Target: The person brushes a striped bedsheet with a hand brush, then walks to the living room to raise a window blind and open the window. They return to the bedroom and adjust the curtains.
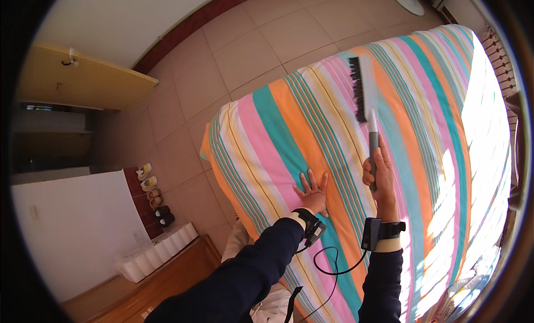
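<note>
Bedroom scene, listed left to right with the striped bedspread [423, 100] as landmark. Far left of the bedspread: a yellow door [83, 78] standing open against the wall, and below it a white panel with a pack of paper rolls [158, 251] set on a wooden ledge. Between these and the bedspread: pairs of shoes [153, 192] lined along the dark red skirting, kept clear of the tiled floor [239, 50] beside the bed. On the bedspread's near-left part: the left hand [312, 190], palm down, fingers spread apart and flat on the cloth, seemingly to pin the fabric and hold it taut. Just right of it: the right hand [379, 175], fingers clamped round the grey handle of a brush [364, 100]; the brush reaches away from the person up the middle of the bedspread, dark bristles turned to the left side and lying on or just above the cloth, which of the two cannot be told. Both wrists carry black strapped devices joined by a cable. Right edge of the bedspread: strong sunlight, a radiator [500, 61] beyond. Beyond the far end: a white round stand base [409, 0].
</note>
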`<state>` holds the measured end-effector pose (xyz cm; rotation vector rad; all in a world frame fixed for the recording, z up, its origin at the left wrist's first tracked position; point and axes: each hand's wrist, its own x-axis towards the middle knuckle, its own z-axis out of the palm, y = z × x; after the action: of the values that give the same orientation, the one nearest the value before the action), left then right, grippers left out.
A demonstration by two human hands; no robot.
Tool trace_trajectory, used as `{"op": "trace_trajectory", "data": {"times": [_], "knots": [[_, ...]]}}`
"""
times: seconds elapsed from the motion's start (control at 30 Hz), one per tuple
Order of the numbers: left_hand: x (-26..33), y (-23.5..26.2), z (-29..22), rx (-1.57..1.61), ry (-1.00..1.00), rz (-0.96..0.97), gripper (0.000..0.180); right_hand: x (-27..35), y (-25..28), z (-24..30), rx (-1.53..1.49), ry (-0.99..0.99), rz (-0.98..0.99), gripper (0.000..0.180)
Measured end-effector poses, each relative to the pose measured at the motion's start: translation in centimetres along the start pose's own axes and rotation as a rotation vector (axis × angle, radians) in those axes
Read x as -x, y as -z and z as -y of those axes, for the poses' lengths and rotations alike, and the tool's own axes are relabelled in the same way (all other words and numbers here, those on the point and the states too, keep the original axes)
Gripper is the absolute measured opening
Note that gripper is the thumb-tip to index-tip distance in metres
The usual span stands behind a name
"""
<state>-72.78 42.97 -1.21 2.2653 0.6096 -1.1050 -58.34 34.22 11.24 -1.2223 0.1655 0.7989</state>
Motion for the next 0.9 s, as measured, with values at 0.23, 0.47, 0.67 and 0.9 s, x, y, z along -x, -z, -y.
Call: {"op": "trace_trajectory", "data": {"times": [0.23, 0.47, 0.67, 0.9], "knots": [[2.7, 1.9, 6.8, 0.008, -0.569, -0.281, 0.111, 5.0, 11.6, -1.8, -0.586, 0.179, -0.427, 0.031], [4.9, 4.1, 31.5, -0.101, -0.146, -0.769, 0.065, 4.4, -17.0, -16.1, 0.225, -0.126, -0.089, 0.049], [6.2, 1.7, 48.1, 0.964, 0.384, -0.45, 0.051, 7.9, -27.5, -17.6, 0.12, -0.297, 0.208, 0.048], [6.5, 0.2, 54.0, 1.167, 0.262, -0.326, 0.045, 13.2, -31.1, -20.9, 0.431, -0.525, 0.145, 0.049]]}}
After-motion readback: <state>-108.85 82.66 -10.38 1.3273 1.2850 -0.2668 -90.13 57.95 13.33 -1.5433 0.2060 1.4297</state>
